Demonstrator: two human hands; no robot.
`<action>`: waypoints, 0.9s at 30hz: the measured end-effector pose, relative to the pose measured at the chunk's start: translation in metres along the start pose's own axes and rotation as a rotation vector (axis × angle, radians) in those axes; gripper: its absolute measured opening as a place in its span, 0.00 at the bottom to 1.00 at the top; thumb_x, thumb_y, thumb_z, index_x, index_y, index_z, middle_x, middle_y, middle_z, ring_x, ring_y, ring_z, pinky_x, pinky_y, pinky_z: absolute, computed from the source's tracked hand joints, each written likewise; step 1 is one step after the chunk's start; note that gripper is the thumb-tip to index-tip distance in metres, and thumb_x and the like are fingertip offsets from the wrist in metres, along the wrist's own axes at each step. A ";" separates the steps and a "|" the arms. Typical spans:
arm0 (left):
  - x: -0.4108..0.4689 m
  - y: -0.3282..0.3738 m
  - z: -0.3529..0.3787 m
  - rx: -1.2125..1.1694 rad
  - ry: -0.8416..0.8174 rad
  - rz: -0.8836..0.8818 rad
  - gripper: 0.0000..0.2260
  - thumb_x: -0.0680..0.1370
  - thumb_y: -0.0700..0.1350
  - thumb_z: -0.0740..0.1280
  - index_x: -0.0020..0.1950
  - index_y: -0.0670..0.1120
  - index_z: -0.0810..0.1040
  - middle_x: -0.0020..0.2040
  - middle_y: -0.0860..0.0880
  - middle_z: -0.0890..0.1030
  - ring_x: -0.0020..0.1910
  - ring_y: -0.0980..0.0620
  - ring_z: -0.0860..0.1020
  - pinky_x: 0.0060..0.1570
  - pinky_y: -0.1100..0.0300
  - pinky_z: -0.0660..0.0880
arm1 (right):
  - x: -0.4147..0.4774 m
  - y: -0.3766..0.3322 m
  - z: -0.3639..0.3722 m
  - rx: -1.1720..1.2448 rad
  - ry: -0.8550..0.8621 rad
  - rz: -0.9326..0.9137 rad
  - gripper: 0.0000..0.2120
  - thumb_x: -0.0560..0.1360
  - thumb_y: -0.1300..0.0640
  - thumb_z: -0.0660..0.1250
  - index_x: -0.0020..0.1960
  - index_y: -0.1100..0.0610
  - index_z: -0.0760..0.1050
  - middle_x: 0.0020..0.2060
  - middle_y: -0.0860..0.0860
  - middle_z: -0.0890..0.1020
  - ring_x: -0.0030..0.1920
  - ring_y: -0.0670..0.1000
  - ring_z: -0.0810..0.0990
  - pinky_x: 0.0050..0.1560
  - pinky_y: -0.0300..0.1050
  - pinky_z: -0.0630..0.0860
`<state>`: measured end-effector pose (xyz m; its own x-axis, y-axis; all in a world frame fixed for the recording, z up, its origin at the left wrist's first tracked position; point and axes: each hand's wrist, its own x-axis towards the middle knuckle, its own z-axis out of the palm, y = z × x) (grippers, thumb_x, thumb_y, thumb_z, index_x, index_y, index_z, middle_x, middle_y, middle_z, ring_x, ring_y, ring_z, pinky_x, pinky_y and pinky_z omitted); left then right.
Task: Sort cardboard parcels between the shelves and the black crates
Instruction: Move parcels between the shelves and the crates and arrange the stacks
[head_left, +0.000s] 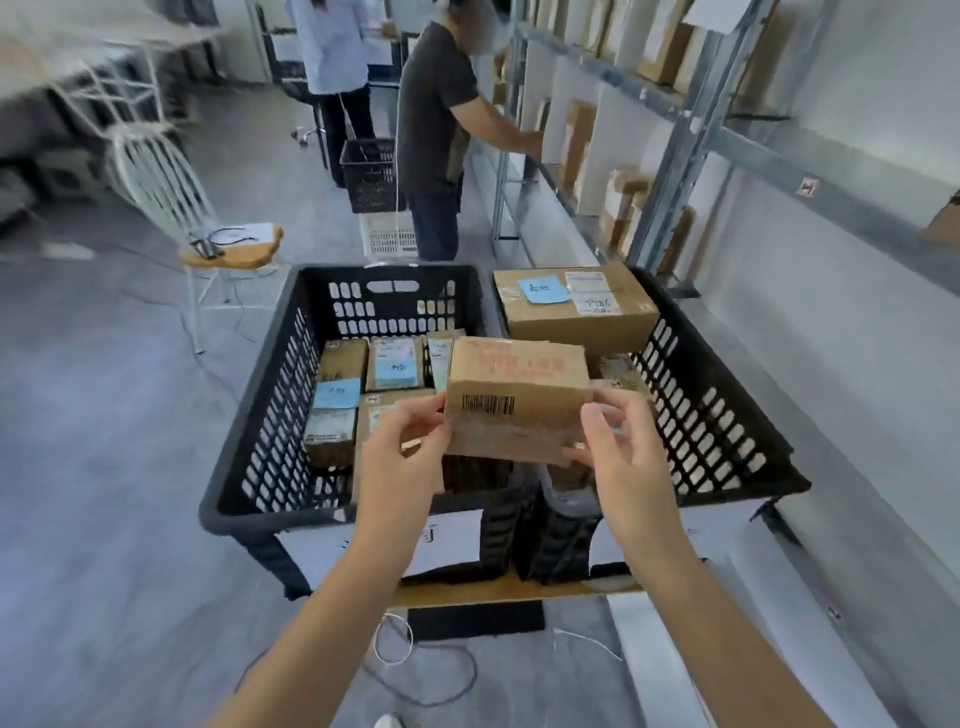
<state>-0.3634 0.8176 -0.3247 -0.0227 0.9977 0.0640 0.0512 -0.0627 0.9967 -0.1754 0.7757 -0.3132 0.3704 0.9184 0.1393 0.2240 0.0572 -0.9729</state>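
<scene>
Step in hand looks like check-and-decide. One cardboard parcel (511, 387) is held up in the air between both grips, barcode face toward the camera and red print on its top. The left grip (410, 447) pinches the parcel's left edge with the thumb on the near face. The right grip (618, 457) is curled round the lower right corner. Both are closed on the parcel and hold nothing else. The parcel touches neither crate and hangs roughly over the seam between them. Below and left of the left grip is the left crate (244, 415), with small parcels (340, 410) packed inside, some with blue notes. Beyond the right grip is the right crate (717, 410), with a big box (571, 312) lying across the top of its load. The shelves (675, 119) run up and away to the right of the right grip, well apart from it, and another person (436, 119) stands at them. I can't tell whether this parcel is going into a crate or out to a shelf. Judgement: the next move needs the label read, then either lowering the parcel into a free gap in the left crate or turning right and carrying it to a shelf slot.
</scene>
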 end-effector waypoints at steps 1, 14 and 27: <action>0.005 0.000 -0.008 -0.021 0.015 -0.020 0.09 0.80 0.41 0.68 0.50 0.55 0.82 0.52 0.56 0.83 0.51 0.60 0.79 0.49 0.65 0.74 | 0.007 -0.001 0.010 0.013 -0.020 0.009 0.06 0.83 0.48 0.59 0.52 0.37 0.72 0.52 0.40 0.80 0.56 0.43 0.80 0.57 0.48 0.80; 0.083 -0.033 -0.085 -0.125 0.090 -0.215 0.09 0.80 0.38 0.61 0.44 0.47 0.78 0.49 0.45 0.85 0.53 0.42 0.82 0.58 0.38 0.77 | 0.067 0.006 0.109 0.042 -0.166 0.235 0.19 0.78 0.34 0.58 0.39 0.43 0.80 0.49 0.49 0.83 0.49 0.40 0.82 0.43 0.33 0.80; 0.136 -0.047 -0.102 -0.347 -0.119 -0.354 0.17 0.79 0.53 0.67 0.62 0.44 0.80 0.57 0.47 0.85 0.56 0.49 0.83 0.58 0.46 0.79 | 0.105 0.010 0.150 0.006 -0.090 0.168 0.09 0.70 0.45 0.67 0.47 0.48 0.75 0.44 0.46 0.83 0.48 0.45 0.80 0.45 0.45 0.75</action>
<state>-0.4707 0.9540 -0.3582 0.1367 0.9540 -0.2670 -0.2742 0.2954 0.9152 -0.2694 0.9319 -0.3361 0.3203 0.9464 -0.0417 0.1601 -0.0975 -0.9823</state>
